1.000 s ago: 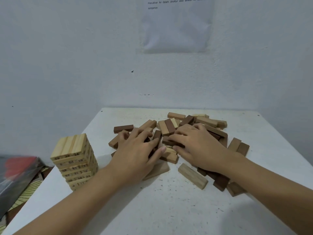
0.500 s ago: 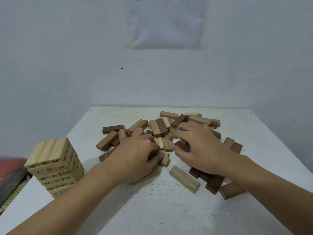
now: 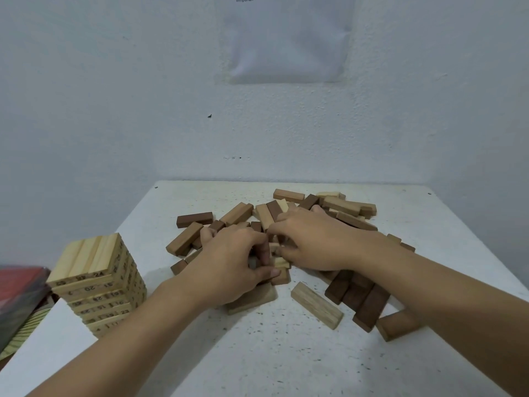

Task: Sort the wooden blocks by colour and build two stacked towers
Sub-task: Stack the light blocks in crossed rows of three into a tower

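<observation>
Left hand [image 3: 229, 265], right hand [image 3: 312, 242] in block pile [image 3: 342, 205]

White speckled table [image 3: 286, 356] against a pale wall [image 3: 114, 110] with a paper sheet [image 3: 289, 44]; red-topped item [image 3: 20, 293] at left.

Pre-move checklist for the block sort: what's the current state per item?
1. Pale tower upright, untouched: ok, though the left forearm passes close.
2. Pile sorted by colour: not ok, pale and dark blocks are mixed.
3. Second tower begun: not ok, none in view.
4. Left hand and right hand each hold a block: cannot tell, fingertips buried in the pile.
5. Room for a second tower: ok, bare table in front of the pile.
</observation>
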A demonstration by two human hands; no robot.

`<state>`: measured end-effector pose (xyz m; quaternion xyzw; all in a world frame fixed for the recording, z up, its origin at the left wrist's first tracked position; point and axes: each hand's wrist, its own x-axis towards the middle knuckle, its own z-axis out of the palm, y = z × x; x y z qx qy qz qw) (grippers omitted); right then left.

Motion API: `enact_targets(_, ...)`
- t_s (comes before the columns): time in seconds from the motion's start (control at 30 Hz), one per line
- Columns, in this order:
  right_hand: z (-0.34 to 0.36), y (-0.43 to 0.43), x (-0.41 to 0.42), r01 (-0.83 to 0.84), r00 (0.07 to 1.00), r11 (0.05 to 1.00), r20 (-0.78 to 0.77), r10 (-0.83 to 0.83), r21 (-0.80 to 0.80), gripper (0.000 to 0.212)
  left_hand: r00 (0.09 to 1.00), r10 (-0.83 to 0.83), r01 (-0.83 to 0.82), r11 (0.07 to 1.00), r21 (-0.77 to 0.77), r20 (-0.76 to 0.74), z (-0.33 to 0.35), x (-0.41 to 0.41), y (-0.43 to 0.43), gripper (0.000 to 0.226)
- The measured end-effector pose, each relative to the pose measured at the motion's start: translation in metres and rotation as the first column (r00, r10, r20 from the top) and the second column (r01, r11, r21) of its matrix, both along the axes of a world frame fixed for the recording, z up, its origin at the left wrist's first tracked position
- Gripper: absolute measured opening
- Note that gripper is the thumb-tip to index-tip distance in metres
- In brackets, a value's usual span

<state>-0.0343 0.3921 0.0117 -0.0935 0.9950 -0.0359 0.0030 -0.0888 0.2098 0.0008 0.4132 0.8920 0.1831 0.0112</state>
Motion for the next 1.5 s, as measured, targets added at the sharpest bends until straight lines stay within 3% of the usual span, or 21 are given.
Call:
enact_targets(0.3,-0.003,-0.014,-0.012,0.216,0.960,0.962,-0.146,-0.240,-0.165,0.012,0.995,0.067,-0.060,0.995,-0.081,0.078,0.003,0.000,0.006,0.028)
enact_targets(0.57,0.003,-0.012,0.005,0.339,0.901,0.842,-0.111,-0.419,-0.420,0.009,0.997,0.014,-0.012,0.999,-0.031,0.078,0.001,0.003,0.003,0.020)
enact_targets(0.7,0.009,-0.005,0.032,0.319,0.879,0.740,-0.106,-0.464,-0.592,0.008,0.992,0.010,-0.007,1.000,-0.025,0.123,0.003,0.000,0.005,0.027)
enact_targets(0.83,0.004,-0.011,0.075,0.198,0.894,0.669,-0.149,-0.423,-0.716,0.014,0.999,-0.014,0.017,0.995,-0.102,0.031,0.001,0.003,0.008,0.024)
enact_targets(1.07,-0.007,-0.030,0.117,0.114,0.925,0.732,-0.197,-0.325,-0.672,0.028,0.998,-0.022,0.021,1.000,-0.019,-0.060,0.002,0.011,0.006,0.021)
enact_targets(1.2,-0.012,-0.040,0.127,0.122,0.937,0.766,-0.180,-0.298,-0.631,0.033,0.998,-0.059,0.064,0.969,0.237,-0.028,0.014,0.027,-0.011,0.014)
enact_targets(1.3,-0.018,-0.048,0.134,0.131,0.945,0.870,-0.205,-0.254,-0.475,0.028,0.989,-0.136,0.108,0.928,0.356,0.056,0.022,0.049,-0.037,0.008)
enact_targets(1.4,-0.023,-0.054,0.139,0.155,0.951,0.926,-0.202,-0.234,-0.343,0.030,0.967,-0.166,0.101,0.948,0.303,0.195,0.014,0.067,-0.064,0.020)
enact_targets(1.5,-0.029,-0.061,0.136,0.152,0.957,0.946,-0.195,-0.213,-0.288,0.022,0.964,-0.151,0.097,0.967,0.236,0.221,-0.006,0.075,-0.079,0.018)
